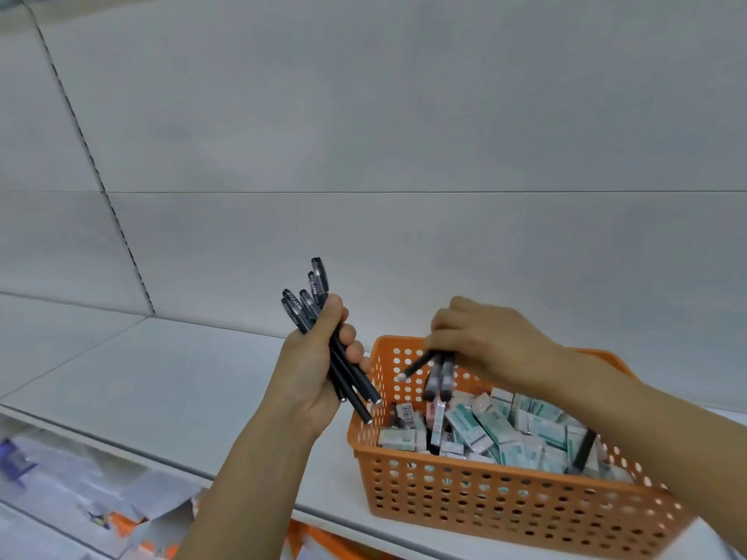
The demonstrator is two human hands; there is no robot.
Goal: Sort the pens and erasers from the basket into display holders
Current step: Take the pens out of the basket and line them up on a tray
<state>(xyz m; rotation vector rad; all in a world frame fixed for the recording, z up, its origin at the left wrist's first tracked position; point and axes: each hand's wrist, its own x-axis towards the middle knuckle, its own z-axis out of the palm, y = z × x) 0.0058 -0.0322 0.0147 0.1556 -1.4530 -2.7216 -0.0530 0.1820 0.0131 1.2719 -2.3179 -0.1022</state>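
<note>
Nearest, an orange perforated basket point(485, 503) sits at the front edge of a white shelf point(161, 381). It holds a heap of boxed erasers point(501, 430), too jumbled to count, well over a dozen. One dark pen point(585, 450) leans among them at the right side.

Above the basket's far left corner, the right hand point(491, 341) has its fingers point(440, 341) pinched together on three black pens point(434, 375), which hang tips down over the erasers. To do this well, lift them straight up so no eraser box is dragged along, then lay them parallel with the others, caps the same way.

Just left of the basket, the left hand point(319, 369) has its fingers curled tight round a bundle of black pens point(323, 329), about five or six by the caps showing above the thumb; the exact number is hard to tell. Squaring the bundle before adding more should keep it from slipping.

No display holders are in view. Behind everything stands the pale back panel point(404, 115).
</note>
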